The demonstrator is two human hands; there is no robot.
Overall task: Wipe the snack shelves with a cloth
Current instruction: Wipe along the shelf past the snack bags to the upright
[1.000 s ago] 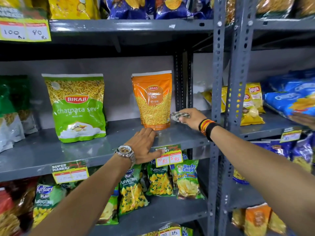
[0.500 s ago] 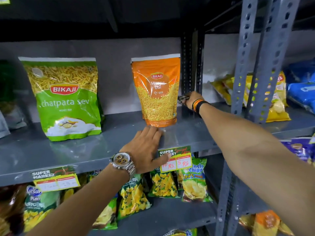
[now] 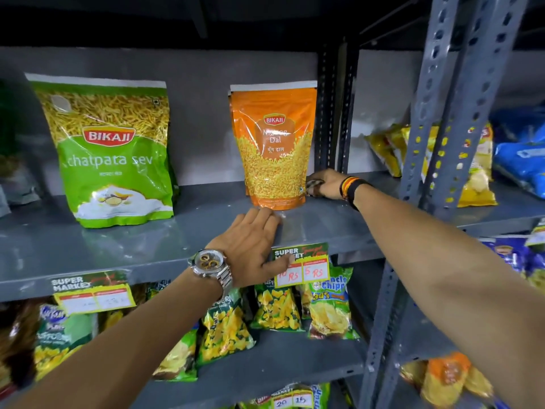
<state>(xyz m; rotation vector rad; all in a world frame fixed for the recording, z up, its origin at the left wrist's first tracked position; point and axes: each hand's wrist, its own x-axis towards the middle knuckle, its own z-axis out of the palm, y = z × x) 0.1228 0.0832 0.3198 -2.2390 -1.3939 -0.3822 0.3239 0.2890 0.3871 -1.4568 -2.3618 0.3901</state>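
Note:
The grey metal shelf [image 3: 188, 231] runs across the middle of the view. On it stand a green Bikaji sev bag [image 3: 109, 152] at the left and an orange Bikaji moong dal bag [image 3: 274, 146] near the right end. My right hand [image 3: 327, 183] is at the back right corner of the shelf, just right of the orange bag, and presses a small checked cloth [image 3: 313, 185] down on the shelf. My left hand [image 3: 250, 246], with a wristwatch, lies flat on the shelf's front edge below the orange bag, fingers spread, thumb over a price tag [image 3: 300, 265].
Perforated grey uprights [image 3: 436, 137] stand right of my right arm. Beyond them lie yellow chip bags [image 3: 474, 178] and blue bags [image 3: 522, 154]. The lower shelf holds several green and yellow snack packets [image 3: 277, 308]. A second price tag [image 3: 91, 293] hangs at the front left.
My right hand with the cloth has gone from the shelf's front towards the back corner beside the orange bag. The view has closed in on the shelf. My left hand stays planted.

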